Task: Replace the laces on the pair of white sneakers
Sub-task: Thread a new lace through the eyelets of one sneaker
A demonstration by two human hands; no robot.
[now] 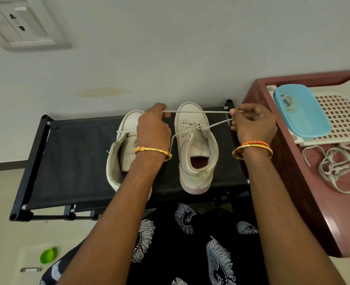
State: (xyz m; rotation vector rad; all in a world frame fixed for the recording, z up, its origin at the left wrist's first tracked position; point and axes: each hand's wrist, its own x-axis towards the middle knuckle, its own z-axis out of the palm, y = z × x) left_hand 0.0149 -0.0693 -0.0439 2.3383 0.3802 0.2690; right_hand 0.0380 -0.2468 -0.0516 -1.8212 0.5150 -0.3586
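Two arms reach out, and both hands pull one lace tight.
The left hand (pixel 152 128) hides part of the left sneaker (pixel 121 149). Both hands' fingers pinch the lace (pixel 198 112) over the right sneaker (pixel 196 149) on the black rack (pixel 71 161). No writing shows.

I get even, soft indoor light with faint shadows and no glare; focus is sharp centrally, while my wide lens bends the wall socket (pixel 18 23) at the edges.
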